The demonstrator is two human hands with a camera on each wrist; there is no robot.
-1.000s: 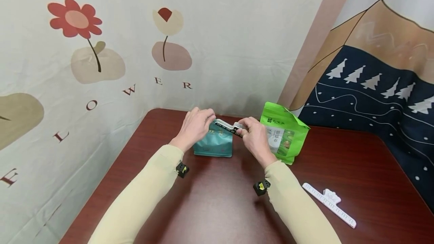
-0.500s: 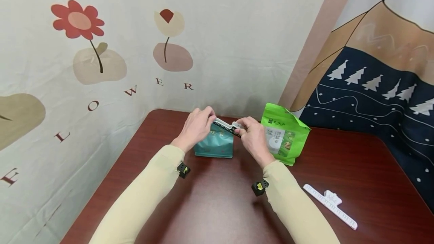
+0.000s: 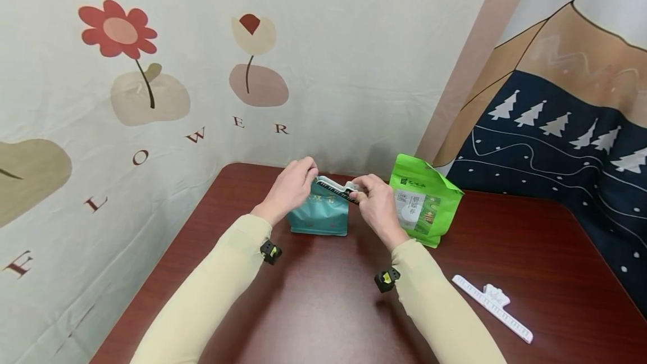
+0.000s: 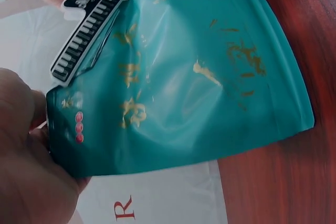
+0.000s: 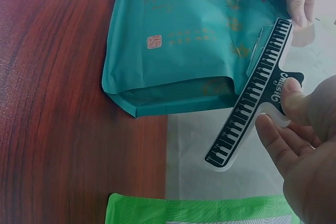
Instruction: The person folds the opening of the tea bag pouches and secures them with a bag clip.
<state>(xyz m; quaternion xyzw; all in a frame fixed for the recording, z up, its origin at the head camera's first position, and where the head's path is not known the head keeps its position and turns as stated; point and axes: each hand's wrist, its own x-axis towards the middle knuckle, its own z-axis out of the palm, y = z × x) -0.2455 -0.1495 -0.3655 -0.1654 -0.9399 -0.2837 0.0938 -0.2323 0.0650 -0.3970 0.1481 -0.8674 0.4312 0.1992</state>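
A teal bag (image 3: 319, 222) with gold lettering stands on the table. In the left wrist view, my left hand (image 4: 31, 156) pinches a top corner of it between thumb and fingers. My right hand (image 3: 380, 206) grips the tab of a long black clip (image 5: 249, 100) with a white border, printed with piano keys. The clip slants over the bag's top edge, its far end close to the left fingers, while its near end sticks out past the bag in the right wrist view. How deep the bag's edge sits in the clip cannot be told.
Just right of my right hand stands a bright green bag (image 3: 441, 206) with a pale label. A white clip (image 3: 492, 308) lies on the dark red-brown table (image 3: 323, 308) at the right. Behind the table hangs a printed cloth (image 3: 333, 60).
My left hand has shifted slightly left and up at the bag's top over the last half second. The right hand keeps its grip on the clip, almost still.
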